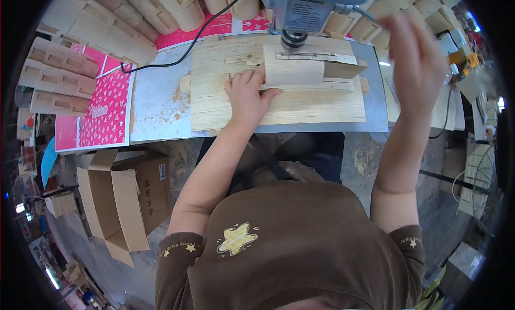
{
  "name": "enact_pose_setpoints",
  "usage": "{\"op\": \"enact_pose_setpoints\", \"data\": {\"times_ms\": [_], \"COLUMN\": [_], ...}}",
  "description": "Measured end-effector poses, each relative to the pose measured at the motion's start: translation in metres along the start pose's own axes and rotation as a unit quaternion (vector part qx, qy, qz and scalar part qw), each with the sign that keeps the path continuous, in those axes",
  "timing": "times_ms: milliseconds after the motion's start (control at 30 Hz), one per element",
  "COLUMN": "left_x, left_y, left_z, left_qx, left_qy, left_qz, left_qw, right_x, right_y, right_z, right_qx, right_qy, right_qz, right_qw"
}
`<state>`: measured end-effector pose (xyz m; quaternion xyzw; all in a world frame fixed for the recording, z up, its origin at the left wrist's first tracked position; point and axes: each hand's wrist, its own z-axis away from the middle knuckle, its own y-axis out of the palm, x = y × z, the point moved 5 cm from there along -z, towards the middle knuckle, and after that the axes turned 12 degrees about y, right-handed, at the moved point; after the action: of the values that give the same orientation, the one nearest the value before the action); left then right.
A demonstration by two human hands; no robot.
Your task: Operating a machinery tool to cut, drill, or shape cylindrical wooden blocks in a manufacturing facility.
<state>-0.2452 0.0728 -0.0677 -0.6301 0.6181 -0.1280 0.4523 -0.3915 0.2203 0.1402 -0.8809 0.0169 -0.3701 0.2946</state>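
Under the chuck [293, 40] of a bench drill press [306, 12] lies a pale wooden piece [295, 72] with flat faces and a long slot. It rests against wooden strips on a larger wooden board [225, 103]. My left hand [248, 97] holds the piece's left end, its thumb stretched along the near side. Up at the right, my right hand [418, 60] is closed at the end of the drill press lever [365, 12]. Its fingertips are blurred. Where the drill tip meets the wood cannot be made out.
Stacked slotted wooden pieces [61, 79] stand at the left and along the back of the metal worktable [155, 103]. A black cable [182, 57] crosses its left side. An opened cardboard box [129, 202] sits on the floor, lower left. Tools and bottles [456, 57] are at the right.
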Motion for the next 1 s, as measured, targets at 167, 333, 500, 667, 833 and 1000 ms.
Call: {"op": "enact_pose_setpoints", "data": {"times_ms": [167, 333, 500, 667, 833, 1000], "left_x": [-0.001, -0.011, -0.011, -0.003, 0.002, 0.006], "left_y": [0.01, 0.006, 0.008, 0.005, -0.001, 0.006], "left_z": [0.0, 0.0, 0.003, 0.003, -0.009, -0.018], "left_qx": [-0.017, -0.042, -0.033, -0.02, 0.017, 0.037], "left_qy": [0.009, 0.013, 0.006, 0.005, -0.05, -0.069], "left_qz": [0.005, -0.008, 0.007, 0.008, 0.085, 0.162], "left_qw": [1.0, 0.999, 0.999, 1.0, 0.995, 0.984], "right_x": [-0.032, -0.064, -0.054, -0.001, 0.025, 0.0], "right_y": [0.029, 0.059, 0.047, 0.005, 0.019, 0.02], "right_z": [0.056, 0.065, 0.066, 0.003, -0.091, -0.089], "right_qx": [-0.017, -0.066, -0.053, -0.109, -0.1, -0.081], "right_qy": [-0.021, -0.105, -0.11, -0.097, 0.052, -0.014], "right_qz": [-0.084, -0.109, -0.043, -0.093, 0.027, -0.051], "right_qw": [0.996, 0.986, 0.992, 0.985, 0.993, 0.995]}}
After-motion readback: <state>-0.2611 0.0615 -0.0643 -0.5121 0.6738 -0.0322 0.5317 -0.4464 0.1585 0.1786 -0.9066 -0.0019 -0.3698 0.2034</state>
